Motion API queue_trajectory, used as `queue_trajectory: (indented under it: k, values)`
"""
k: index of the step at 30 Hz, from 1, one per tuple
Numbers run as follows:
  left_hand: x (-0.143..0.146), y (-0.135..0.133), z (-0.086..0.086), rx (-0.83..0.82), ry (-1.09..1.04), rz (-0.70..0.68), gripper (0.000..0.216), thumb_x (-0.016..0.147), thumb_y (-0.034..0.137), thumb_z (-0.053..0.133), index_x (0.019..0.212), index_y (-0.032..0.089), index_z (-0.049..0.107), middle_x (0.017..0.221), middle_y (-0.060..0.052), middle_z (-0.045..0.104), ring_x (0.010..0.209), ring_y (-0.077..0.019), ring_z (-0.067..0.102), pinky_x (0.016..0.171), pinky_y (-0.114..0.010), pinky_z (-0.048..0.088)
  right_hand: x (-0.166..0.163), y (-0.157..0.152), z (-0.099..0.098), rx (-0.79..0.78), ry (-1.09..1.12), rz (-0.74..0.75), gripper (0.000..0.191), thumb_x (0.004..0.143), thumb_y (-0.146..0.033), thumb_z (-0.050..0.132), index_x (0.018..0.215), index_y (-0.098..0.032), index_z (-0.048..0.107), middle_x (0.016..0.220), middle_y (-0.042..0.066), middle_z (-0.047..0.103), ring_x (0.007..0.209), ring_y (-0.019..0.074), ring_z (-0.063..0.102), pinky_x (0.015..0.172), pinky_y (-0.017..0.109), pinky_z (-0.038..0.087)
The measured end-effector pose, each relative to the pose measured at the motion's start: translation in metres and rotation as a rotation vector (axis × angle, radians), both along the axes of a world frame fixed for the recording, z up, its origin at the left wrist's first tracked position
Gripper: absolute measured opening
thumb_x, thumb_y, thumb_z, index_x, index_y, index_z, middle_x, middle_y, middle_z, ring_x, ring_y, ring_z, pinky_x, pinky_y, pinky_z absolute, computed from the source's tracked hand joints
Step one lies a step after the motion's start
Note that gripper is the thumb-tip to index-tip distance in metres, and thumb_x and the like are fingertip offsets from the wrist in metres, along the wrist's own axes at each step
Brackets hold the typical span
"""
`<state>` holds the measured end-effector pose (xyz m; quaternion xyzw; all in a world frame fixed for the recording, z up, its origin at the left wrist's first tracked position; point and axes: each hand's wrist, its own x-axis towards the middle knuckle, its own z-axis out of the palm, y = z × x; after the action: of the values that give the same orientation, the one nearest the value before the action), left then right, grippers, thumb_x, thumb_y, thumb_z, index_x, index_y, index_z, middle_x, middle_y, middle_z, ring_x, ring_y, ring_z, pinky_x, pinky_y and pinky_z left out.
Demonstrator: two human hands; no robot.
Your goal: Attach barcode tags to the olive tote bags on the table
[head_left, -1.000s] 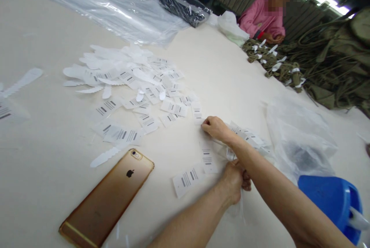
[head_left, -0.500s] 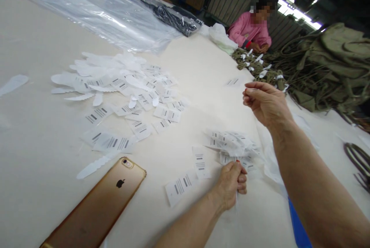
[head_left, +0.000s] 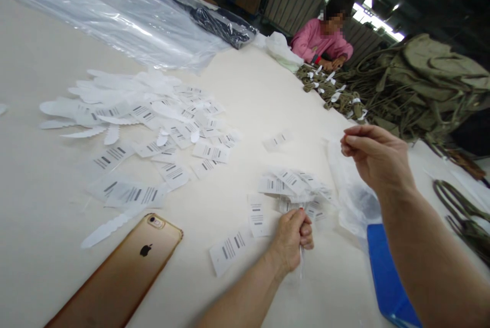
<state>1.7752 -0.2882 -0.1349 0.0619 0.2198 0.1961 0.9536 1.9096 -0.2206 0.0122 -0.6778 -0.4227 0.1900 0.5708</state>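
My left hand (head_left: 293, 233) is closed in a fist on the white table (head_left: 268, 93), gripping the end of a thin clear plastic strip that hangs below it. It rests beside a small heap of barcode labels (head_left: 293, 182). My right hand (head_left: 373, 154) is raised above the table to the right, fingers pinched together on something too small to make out. A clear plastic bag (head_left: 354, 193) lies under that hand. Two loose barcode labels (head_left: 229, 249) lie left of my left fist.
A large scatter of barcode labels and white backing strips (head_left: 153, 114) covers the middle left. A gold phone (head_left: 118, 274) lies face down near me. A blue object (head_left: 386, 277) sits at lower right. A person in pink (head_left: 319, 42) works at the far edge beside olive straps (head_left: 401, 88).
My right hand left the label heap, rose and swung to the right with fingers pinched. My left fist stayed on the table. The view shifted left.
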Motion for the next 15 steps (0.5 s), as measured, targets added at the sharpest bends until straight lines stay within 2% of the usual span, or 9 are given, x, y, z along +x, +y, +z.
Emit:
queue_trajectory:
  k: [2,4,6,8,11,15]
  values:
    - [0.001,0.0,-0.002,-0.003,-0.001,0.023,0.034,0.064,0.045,0.061,0.066,0.017,0.042,0.043,0.008,0.037,0.033,-0.0032,0.028,0.039,-0.019,0.02,-0.011,-0.033,-0.009,-0.026,-0.163,-0.016,0.016,0.064,-0.02,0.067,0.079,-0.019,0.063,0.066,-0.001,0.059,0.053,0.0092,0.051,0.049,0.022,0.041]
    - [0.003,-0.001,-0.003,0.007,0.014,0.05,0.035,0.066,0.047,0.06,0.068,0.016,0.045,0.046,0.004,0.046,0.036,-0.0066,0.039,0.04,-0.02,0.028,-0.026,-0.072,-0.027,-0.175,-0.374,-0.001,0.016,0.069,-0.023,0.065,0.084,-0.02,0.062,0.071,-0.001,0.061,0.058,0.01,0.054,0.054,0.022,0.044]
    - [0.004,-0.004,-0.004,0.017,0.031,0.076,0.036,0.068,0.049,0.058,0.071,0.014,0.047,0.053,-0.002,0.055,0.043,-0.0116,0.05,0.045,-0.023,0.036,-0.042,-0.11,-0.049,-0.333,-0.57,0.089,0.012,0.072,-0.023,0.062,0.083,-0.02,0.061,0.07,0.0,0.061,0.06,0.0112,0.055,0.055,0.022,0.045]
    - [0.004,-0.006,-0.003,0.003,0.029,0.086,0.034,0.071,0.046,0.056,0.072,0.014,0.047,0.062,-0.007,0.061,0.05,-0.0156,0.057,0.051,-0.026,0.041,-0.059,-0.141,-0.07,-0.38,-0.664,0.155,0.007,0.077,-0.021,0.055,0.082,-0.019,0.06,0.066,-0.001,0.059,0.055,0.01,0.053,0.052,0.02,0.044]
    - [0.003,-0.005,-0.001,-0.041,0.024,0.1,0.028,0.074,0.041,0.054,0.072,0.014,0.046,0.07,-0.012,0.065,0.059,-0.0194,0.062,0.056,-0.027,0.044,-0.077,-0.167,-0.088,-0.412,-0.688,0.167,0.008,0.08,-0.018,0.048,0.079,-0.018,0.056,0.062,-0.002,0.055,0.051,0.0087,0.05,0.048,0.018,0.042]
    - [0.002,0.0,-0.001,-0.115,0.021,0.089,0.025,0.078,0.037,0.049,0.072,0.014,0.046,0.07,-0.012,0.065,0.061,-0.0204,0.063,0.055,-0.027,0.045,-0.088,-0.18,-0.094,-0.413,-0.697,0.144,0.007,0.081,-0.017,0.046,0.079,-0.018,0.053,0.061,-0.002,0.053,0.051,0.0084,0.05,0.048,0.017,0.042]
